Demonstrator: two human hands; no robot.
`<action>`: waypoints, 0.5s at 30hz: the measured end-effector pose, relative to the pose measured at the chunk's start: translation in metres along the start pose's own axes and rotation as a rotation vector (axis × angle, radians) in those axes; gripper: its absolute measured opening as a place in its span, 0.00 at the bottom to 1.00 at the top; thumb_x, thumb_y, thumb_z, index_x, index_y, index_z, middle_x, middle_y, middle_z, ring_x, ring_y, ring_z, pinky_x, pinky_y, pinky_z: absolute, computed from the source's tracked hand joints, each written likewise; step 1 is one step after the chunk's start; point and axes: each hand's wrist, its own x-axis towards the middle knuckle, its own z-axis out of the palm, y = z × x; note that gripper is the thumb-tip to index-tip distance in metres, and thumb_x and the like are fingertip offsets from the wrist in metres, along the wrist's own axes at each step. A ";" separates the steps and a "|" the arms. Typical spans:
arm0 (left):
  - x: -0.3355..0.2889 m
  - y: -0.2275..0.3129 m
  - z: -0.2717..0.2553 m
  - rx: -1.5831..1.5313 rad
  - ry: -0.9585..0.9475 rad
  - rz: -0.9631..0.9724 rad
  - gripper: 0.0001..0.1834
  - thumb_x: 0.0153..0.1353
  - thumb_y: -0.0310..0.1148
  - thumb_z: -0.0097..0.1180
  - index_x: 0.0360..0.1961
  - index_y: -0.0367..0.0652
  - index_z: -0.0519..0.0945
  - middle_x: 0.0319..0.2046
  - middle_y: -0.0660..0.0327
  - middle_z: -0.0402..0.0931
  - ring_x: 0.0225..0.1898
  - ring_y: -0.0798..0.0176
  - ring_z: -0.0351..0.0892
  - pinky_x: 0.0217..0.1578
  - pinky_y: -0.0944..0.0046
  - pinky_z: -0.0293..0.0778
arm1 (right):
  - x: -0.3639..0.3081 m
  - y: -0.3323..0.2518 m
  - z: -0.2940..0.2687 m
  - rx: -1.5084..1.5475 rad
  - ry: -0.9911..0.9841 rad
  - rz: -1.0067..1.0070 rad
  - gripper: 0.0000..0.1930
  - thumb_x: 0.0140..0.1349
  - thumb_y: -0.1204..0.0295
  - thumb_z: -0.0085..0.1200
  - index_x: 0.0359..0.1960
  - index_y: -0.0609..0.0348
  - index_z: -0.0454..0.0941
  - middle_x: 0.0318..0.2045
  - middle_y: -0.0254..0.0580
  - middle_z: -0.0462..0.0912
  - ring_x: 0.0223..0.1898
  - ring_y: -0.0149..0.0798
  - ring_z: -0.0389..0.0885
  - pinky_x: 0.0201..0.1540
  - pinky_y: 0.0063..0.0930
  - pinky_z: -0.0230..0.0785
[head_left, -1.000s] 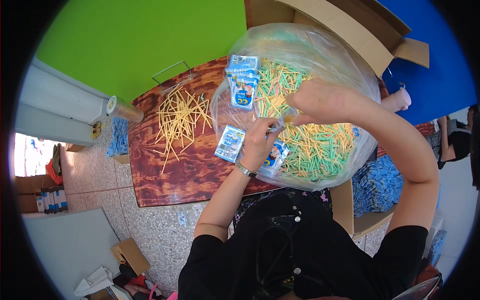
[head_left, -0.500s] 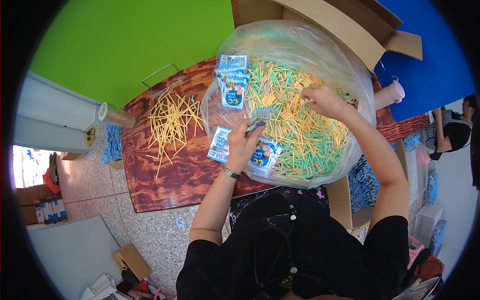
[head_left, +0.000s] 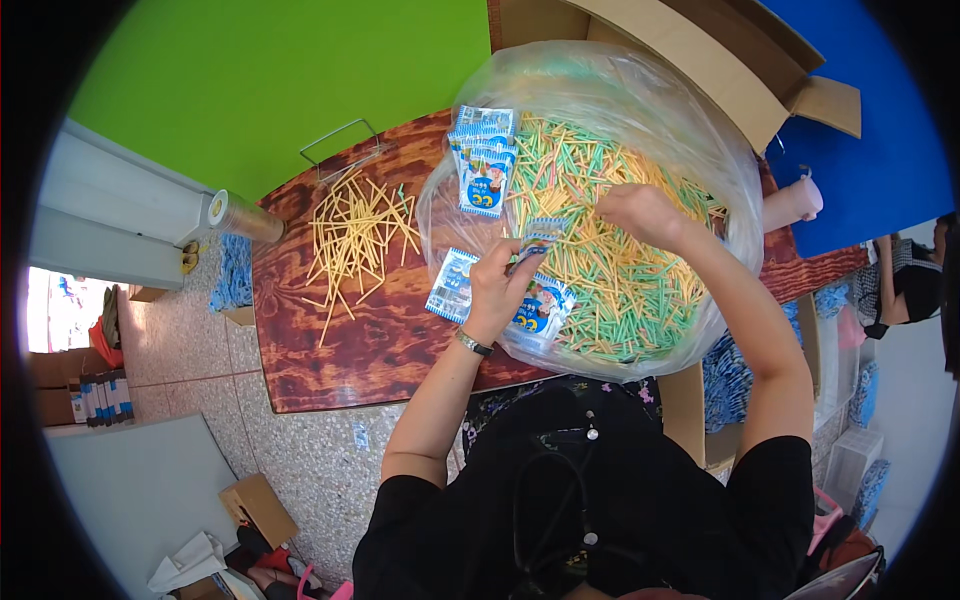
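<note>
My left hand (head_left: 497,288) grips a small blue-and-white packet (head_left: 546,234) upright between thumb and fingers. To its right, my right hand (head_left: 645,214) hangs over a big heap of thin yellow, green and pinkish sticks (head_left: 635,300). Its fingers are drawn together, and anything between them is too small to make out. The heap fills a wide clear plastic bag (head_left: 520,85). Beyond my left hand, several flat packets (head_left: 484,190) overlap on the bag's left side. Two more packets lie under and beside my left hand, one silvery (head_left: 452,285) and one blue (head_left: 545,310).
A loose pile of yellow sticks (head_left: 352,240) lies on the reddish wooden table (head_left: 310,360). Behind it are a wire stand (head_left: 345,150) and a clear cylinder (head_left: 245,217). An opened carton (head_left: 690,65) stands behind the bag; a pink cup (head_left: 795,203) is at the right.
My right hand has come slightly left over the sticks, nearer the packet in my left hand. The whole view has shifted a little; my left hand keeps its grip.
</note>
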 end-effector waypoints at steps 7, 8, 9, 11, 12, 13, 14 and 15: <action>0.002 0.002 -0.003 -0.038 -0.012 -0.131 0.10 0.56 0.27 0.64 0.38 0.36 0.80 0.26 0.59 0.79 0.27 0.70 0.76 0.29 0.70 0.70 | 0.009 -0.030 -0.060 0.998 0.249 0.258 0.05 0.61 0.77 0.56 0.37 0.61 0.76 0.33 0.32 0.80 0.33 0.25 0.79 0.37 0.22 0.73; 0.005 0.003 -0.003 0.008 -0.027 -0.100 0.10 0.56 0.27 0.64 0.38 0.37 0.80 0.26 0.58 0.78 0.27 0.70 0.76 0.29 0.70 0.70 | 0.010 -0.035 -0.068 1.109 0.216 0.234 0.07 0.62 0.79 0.56 0.41 0.62 0.74 0.35 0.31 0.79 0.38 0.23 0.78 0.40 0.18 0.71; 0.005 0.003 -0.004 0.057 -0.041 -0.073 0.10 0.56 0.27 0.64 0.38 0.37 0.80 0.26 0.58 0.78 0.27 0.70 0.76 0.28 0.70 0.70 | 0.013 -0.042 -0.073 1.114 0.212 0.226 0.07 0.62 0.79 0.56 0.41 0.62 0.74 0.35 0.31 0.79 0.38 0.23 0.78 0.40 0.18 0.71; 0.004 0.000 -0.004 0.032 -0.054 -0.107 0.11 0.57 0.27 0.63 0.40 0.38 0.80 0.27 0.58 0.79 0.27 0.69 0.77 0.29 0.69 0.71 | 0.021 -0.057 -0.079 1.146 0.180 0.155 0.08 0.62 0.79 0.56 0.42 0.61 0.73 0.36 0.32 0.79 0.38 0.23 0.78 0.40 0.18 0.71; 0.006 -0.003 -0.004 0.026 -0.035 -0.063 0.10 0.55 0.27 0.64 0.39 0.38 0.79 0.27 0.57 0.78 0.26 0.65 0.77 0.27 0.67 0.71 | 0.025 -0.061 -0.079 1.146 0.180 0.150 0.08 0.62 0.79 0.56 0.42 0.61 0.73 0.36 0.32 0.79 0.38 0.23 0.78 0.40 0.18 0.71; 0.007 -0.005 -0.003 0.021 -0.016 -0.018 0.10 0.54 0.26 0.65 0.37 0.38 0.79 0.27 0.57 0.76 0.25 0.61 0.77 0.26 0.64 0.71 | 0.029 -0.064 -0.078 1.120 0.190 0.146 0.09 0.62 0.79 0.55 0.44 0.61 0.73 0.36 0.31 0.79 0.38 0.23 0.78 0.40 0.19 0.72; 0.008 -0.004 -0.003 0.024 -0.012 -0.017 0.10 0.54 0.26 0.65 0.37 0.38 0.79 0.27 0.57 0.76 0.25 0.61 0.77 0.26 0.64 0.71 | 0.033 -0.065 -0.078 1.095 0.201 0.141 0.10 0.63 0.79 0.55 0.45 0.61 0.72 0.35 0.31 0.79 0.37 0.23 0.78 0.40 0.19 0.72; 0.009 -0.004 -0.004 0.010 -0.019 -0.007 0.10 0.54 0.26 0.64 0.37 0.38 0.79 0.27 0.57 0.76 0.25 0.61 0.77 0.26 0.64 0.71 | 0.035 -0.066 -0.077 1.094 0.200 0.136 0.10 0.63 0.79 0.55 0.45 0.61 0.72 0.35 0.31 0.79 0.37 0.23 0.78 0.40 0.19 0.72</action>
